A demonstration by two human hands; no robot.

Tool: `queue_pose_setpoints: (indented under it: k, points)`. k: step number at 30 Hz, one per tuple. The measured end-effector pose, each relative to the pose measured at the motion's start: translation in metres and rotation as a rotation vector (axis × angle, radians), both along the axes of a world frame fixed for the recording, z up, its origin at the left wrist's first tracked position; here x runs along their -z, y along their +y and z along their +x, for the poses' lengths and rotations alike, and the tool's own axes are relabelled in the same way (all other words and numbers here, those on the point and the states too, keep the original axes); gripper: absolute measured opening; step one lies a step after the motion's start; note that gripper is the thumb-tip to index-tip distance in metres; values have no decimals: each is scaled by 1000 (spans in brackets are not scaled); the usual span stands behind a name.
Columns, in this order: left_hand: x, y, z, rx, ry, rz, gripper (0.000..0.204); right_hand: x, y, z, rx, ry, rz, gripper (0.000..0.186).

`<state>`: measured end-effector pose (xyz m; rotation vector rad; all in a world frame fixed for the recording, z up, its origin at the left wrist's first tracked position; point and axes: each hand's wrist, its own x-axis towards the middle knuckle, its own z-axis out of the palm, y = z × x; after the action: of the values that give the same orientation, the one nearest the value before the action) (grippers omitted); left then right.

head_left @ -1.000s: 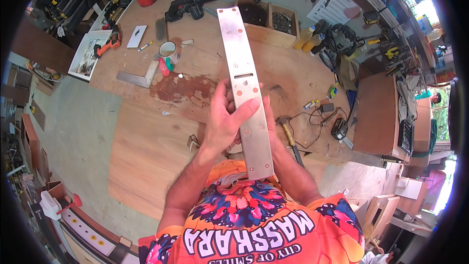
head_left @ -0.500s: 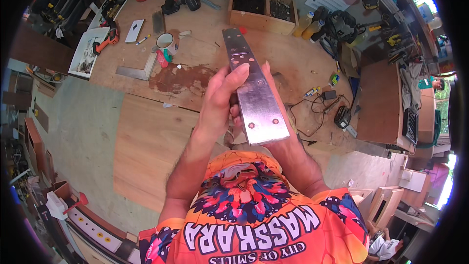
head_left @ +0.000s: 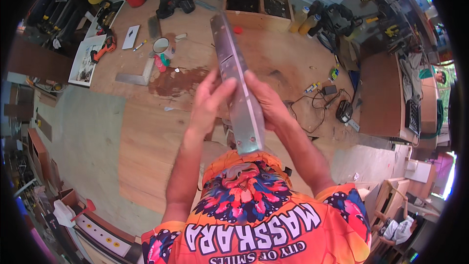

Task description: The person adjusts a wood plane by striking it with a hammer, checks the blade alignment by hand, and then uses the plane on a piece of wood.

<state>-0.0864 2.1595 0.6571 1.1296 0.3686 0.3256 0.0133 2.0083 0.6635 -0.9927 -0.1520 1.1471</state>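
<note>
Brown workbench [head_left: 278, 49] below, left hand [head_left: 206, 100] and right hand [head_left: 269, 102] pinch a metal bar [head_left: 243, 110], some blurred fingers [head_left: 209, 82] apparently behind it.

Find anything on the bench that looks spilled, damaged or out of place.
A reddish-brown stain marks the bench just right of the square. It looks odd against the paler wood; I cannot tell if it's wet.

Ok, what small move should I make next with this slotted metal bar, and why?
I'd probably turn the slotted metal bar to face you squarely: it's tilted, with its right side showing, while your left hand and right hand hold it from opposite sides.
</note>
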Motion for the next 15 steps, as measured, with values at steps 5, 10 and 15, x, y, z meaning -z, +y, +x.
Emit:
queue_pose_setpoints:
  k: [5,10,15]
  points:
    - [77,21,-16,-552,108,382,65,88,-12,31,-130,-1135,-612,60]
    - [120,30,-6,-248,66,1345,74,184,-12,70,-152,-1756,-478,59]
    - [187,20,23,96,156,1440,85,218,-21,79,-205,-1849,-541,67]
